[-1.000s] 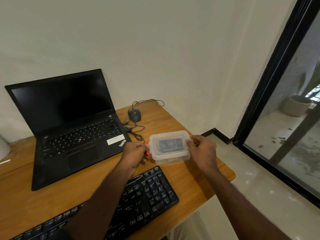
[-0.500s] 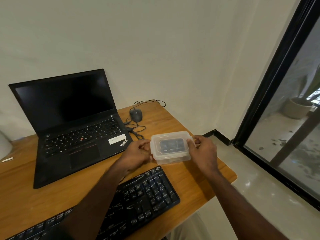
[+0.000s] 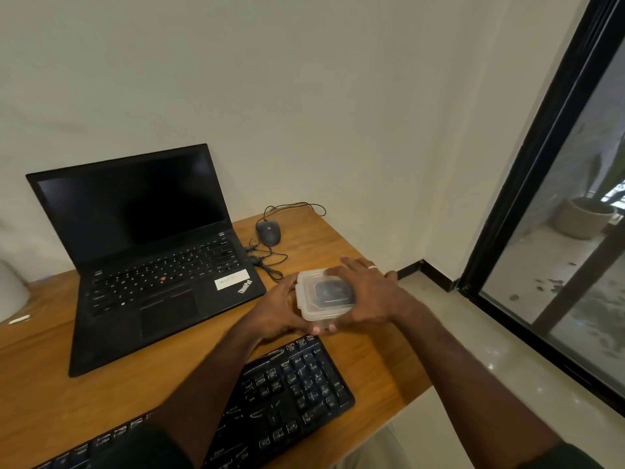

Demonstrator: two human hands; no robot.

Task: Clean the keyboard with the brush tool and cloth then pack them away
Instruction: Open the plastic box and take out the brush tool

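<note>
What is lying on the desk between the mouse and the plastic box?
In the head view, only the mouse's black cable lies between mouse and plastic box, on bare desk.

Clear lidded box (image 3: 323, 292) between left hand (image 3: 275, 314) and right hand (image 3: 367, 296), above black keyboard (image 3: 287, 384).
</note>
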